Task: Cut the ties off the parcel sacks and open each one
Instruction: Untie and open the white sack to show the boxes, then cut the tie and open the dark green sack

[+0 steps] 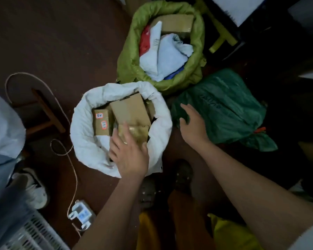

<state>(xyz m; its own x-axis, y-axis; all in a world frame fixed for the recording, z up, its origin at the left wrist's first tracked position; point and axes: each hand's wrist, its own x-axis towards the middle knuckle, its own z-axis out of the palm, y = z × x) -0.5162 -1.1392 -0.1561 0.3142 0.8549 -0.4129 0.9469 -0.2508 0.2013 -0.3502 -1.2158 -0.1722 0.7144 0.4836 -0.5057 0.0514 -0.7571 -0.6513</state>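
Observation:
A white sack (87, 141) stands open on the floor with its rim rolled down and brown cardboard parcels (130, 110) inside. My left hand (129, 154) rests flat on a parcel at the sack's near rim, fingers spread. Behind it a light green sack (128, 56) is open too, full of white mailers and a box. At the right lies a dark green sack (224, 109), still closed, with an orange tie (260, 130) round its neck. My right hand (192, 123) touches its left side with straight fingers. No cutting tool is visible.
A power strip (81, 214) and its cord (69, 154) lie on the dark floor at the left. A person's shoe (33, 188) and a pale bag are at far left. A white crate is at bottom left, a yellow-green stool leg (219, 31) at the top.

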